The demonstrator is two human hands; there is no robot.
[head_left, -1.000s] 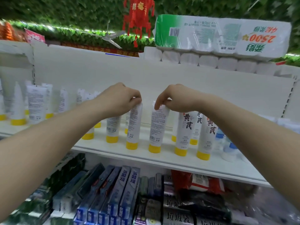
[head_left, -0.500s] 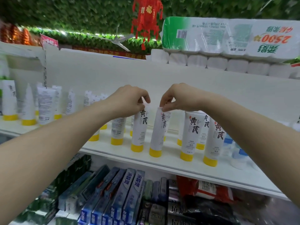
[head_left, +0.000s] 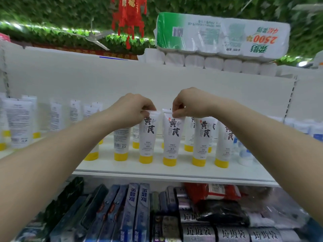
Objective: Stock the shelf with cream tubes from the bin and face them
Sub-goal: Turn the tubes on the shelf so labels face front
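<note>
**Two tubes pinched at the shelf front**

The left hand (head_left: 130,109) pinches the crimped top of one tube (head_left: 148,137); the right hand (head_left: 187,103) pinches the next tube (head_left: 173,139). Both stand on yellow caps near the shelf (head_left: 174,169) edge, black characters facing out. Bare shelf lies between rows, and open back wall above. Tubes further left show back labels.

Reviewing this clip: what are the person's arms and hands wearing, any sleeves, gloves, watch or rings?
Nothing shows. Both forearms are bare as far as the frame reaches, with no sleeve edge in view. The left hand and right hand have no gloves, and no watch, band or ring is visible on either wrist or the fingers seen.
</note>
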